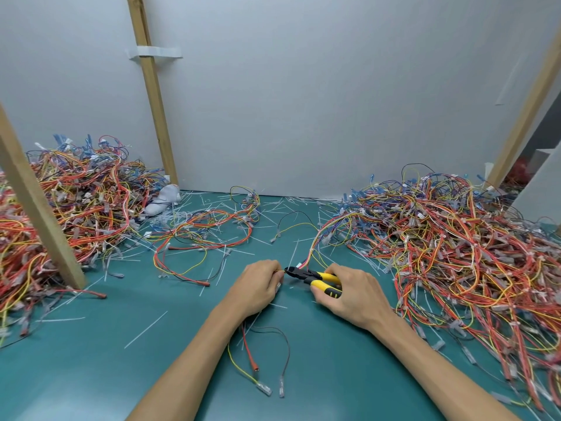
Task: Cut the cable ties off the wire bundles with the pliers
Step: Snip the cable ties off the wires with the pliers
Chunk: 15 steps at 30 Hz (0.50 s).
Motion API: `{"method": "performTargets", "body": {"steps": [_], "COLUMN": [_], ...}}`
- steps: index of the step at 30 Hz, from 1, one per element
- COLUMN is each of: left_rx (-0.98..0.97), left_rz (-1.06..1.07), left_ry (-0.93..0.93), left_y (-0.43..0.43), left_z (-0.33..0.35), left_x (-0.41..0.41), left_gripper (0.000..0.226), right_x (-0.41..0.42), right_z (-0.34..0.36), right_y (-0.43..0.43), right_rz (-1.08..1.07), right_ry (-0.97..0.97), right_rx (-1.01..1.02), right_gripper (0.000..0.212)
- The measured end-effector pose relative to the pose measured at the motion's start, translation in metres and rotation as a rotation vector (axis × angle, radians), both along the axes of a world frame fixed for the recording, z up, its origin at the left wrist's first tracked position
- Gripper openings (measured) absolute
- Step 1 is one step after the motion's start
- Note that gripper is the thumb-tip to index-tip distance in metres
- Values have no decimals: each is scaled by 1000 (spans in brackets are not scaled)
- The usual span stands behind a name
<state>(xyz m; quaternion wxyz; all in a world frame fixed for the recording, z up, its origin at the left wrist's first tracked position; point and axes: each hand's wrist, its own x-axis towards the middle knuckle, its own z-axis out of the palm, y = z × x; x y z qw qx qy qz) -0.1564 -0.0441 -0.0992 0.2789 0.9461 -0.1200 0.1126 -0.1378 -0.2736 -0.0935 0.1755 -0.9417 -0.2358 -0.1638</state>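
We hold one wire bundle at the middle of the desk. It runs from 1 o'clock down into our left hand, which is clenched around it. The cable tie itself is too small to make out; we judge it sits in the short stretch just beside that fist. The yellow-handled pliers lie with their long axis pointing toward 10 o'clock, handles gripped in our right hand, tip nearly touching the left hand's fingers. So the cut lies at 9 o'clock from the tip. Wire piles flank us at 2 and 10 o'clock.
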Motion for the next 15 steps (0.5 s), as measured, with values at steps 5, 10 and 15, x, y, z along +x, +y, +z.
{"method": "performTargets", "body": {"steps": [5,10,15], "left_rx": [-44,-95,-100], "left_rz": [-12,-14,-13], "left_ry": [-55,-98,-117], "left_y": [1,-1,-1], "left_z": [1,3,3], "left_x": [-1,-2,-3], "left_gripper": [20,19,18], "right_x": [3,5,7], "right_z": [-2,-2,0], "right_y": [-4,-6,-10], "right_rz": [-25,-1,85], "right_ry": [-40,-92,-63], "right_rx": [-20,-31,17], "right_gripper": [45,44,46]}}
